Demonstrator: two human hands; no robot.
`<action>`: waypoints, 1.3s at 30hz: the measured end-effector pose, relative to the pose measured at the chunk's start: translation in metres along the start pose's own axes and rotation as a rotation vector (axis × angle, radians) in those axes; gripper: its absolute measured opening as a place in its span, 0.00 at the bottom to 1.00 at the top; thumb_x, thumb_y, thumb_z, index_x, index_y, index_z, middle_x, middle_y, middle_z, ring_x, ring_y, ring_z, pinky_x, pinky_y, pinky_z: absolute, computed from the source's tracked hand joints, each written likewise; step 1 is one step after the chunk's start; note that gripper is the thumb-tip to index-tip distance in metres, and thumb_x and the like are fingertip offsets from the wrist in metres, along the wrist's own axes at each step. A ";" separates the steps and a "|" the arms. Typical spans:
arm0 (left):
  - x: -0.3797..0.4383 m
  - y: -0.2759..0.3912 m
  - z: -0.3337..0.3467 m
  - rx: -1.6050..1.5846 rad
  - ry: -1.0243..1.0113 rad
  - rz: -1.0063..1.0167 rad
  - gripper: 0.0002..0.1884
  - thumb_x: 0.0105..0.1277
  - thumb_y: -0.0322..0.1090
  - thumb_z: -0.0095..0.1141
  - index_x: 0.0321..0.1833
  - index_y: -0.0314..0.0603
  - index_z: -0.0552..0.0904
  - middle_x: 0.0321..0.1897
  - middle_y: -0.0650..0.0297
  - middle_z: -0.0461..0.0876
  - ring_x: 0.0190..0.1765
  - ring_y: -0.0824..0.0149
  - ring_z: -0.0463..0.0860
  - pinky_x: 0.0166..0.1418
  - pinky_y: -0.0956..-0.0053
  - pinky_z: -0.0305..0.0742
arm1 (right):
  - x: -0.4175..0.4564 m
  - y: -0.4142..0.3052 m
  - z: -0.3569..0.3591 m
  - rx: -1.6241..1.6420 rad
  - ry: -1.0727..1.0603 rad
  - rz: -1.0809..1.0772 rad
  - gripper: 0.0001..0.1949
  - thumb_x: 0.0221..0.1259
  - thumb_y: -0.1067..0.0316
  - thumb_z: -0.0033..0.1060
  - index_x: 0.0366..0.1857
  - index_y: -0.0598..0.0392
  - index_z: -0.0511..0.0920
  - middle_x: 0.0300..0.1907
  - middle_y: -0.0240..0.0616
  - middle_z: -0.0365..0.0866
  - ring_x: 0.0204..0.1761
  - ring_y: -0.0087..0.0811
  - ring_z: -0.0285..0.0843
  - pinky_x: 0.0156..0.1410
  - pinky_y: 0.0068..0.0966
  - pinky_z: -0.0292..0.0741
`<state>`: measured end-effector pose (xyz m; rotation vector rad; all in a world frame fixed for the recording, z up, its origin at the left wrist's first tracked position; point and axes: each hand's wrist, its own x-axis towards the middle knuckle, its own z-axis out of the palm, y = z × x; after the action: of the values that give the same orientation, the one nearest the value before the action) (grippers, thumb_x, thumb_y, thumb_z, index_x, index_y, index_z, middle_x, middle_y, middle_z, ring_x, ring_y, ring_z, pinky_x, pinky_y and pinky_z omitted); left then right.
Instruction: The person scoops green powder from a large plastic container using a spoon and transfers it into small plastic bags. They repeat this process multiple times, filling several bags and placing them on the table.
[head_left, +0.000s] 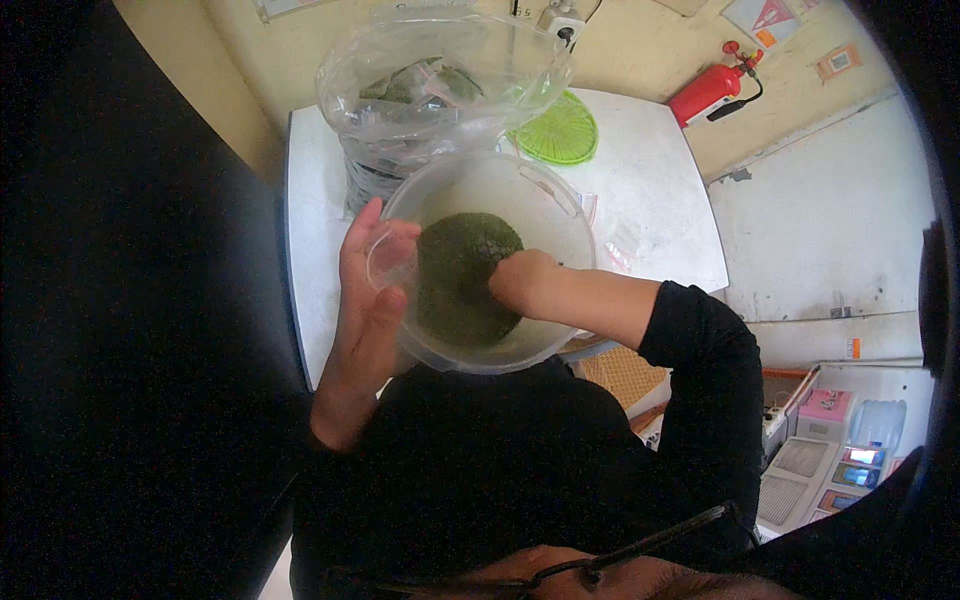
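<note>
A translucent plastic tub (564, 238) stands before me at the near edge of the table. Dark green, fine crumbled material (454, 300) covers its bottom. At the tub's left rim, my left hand (358, 315) holds a small clear plastic container (391, 262), thumb on the near side and fingers on the far side. The container's round opening faces the tub. My right hand (527, 283) reaches down inside the tub into the green material. Its fingers are hidden, so whether they grip anything cannot be seen.
Behind the tub stands a large open clear plastic bag (442, 127) holding filled packets. A green round lid (559, 131) and a small clear zip bag (621, 251) lie on the white table (660, 180). A red fire extinguisher (709, 94) hangs at the wall.
</note>
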<state>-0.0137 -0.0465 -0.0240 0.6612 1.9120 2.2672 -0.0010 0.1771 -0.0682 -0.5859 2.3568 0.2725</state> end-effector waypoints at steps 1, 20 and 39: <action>0.001 0.000 0.000 -0.004 -0.033 0.033 0.49 0.67 0.63 0.55 0.78 0.34 0.51 0.63 0.51 0.70 0.66 0.59 0.70 0.73 0.60 0.61 | 0.003 -0.001 0.008 0.003 -0.008 -0.058 0.08 0.56 0.67 0.60 0.35 0.54 0.88 0.37 0.44 0.88 0.43 0.47 0.88 0.44 0.41 0.84; 0.010 0.006 0.018 0.603 -0.032 0.029 0.39 0.52 0.38 0.76 0.66 0.35 0.72 0.59 0.49 0.77 0.63 0.51 0.76 0.70 0.58 0.69 | -0.147 0.039 -0.045 1.005 0.365 0.007 0.24 0.50 0.87 0.54 0.50 0.52 0.86 0.26 0.34 0.81 0.24 0.23 0.76 0.28 0.22 0.73; 0.008 -0.003 0.047 0.796 -0.152 0.143 0.33 0.53 0.42 0.74 0.61 0.35 0.78 0.52 0.50 0.80 0.55 0.51 0.81 0.60 0.60 0.76 | -0.148 -0.009 -0.015 0.623 0.895 0.287 0.20 0.55 0.77 0.60 0.54 0.51 0.83 0.39 0.45 0.81 0.33 0.50 0.81 0.41 0.40 0.78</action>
<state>-0.0030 -0.0003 -0.0197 1.0261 2.7296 1.3792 0.0932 0.2138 0.0411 -0.0342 3.1422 -0.7369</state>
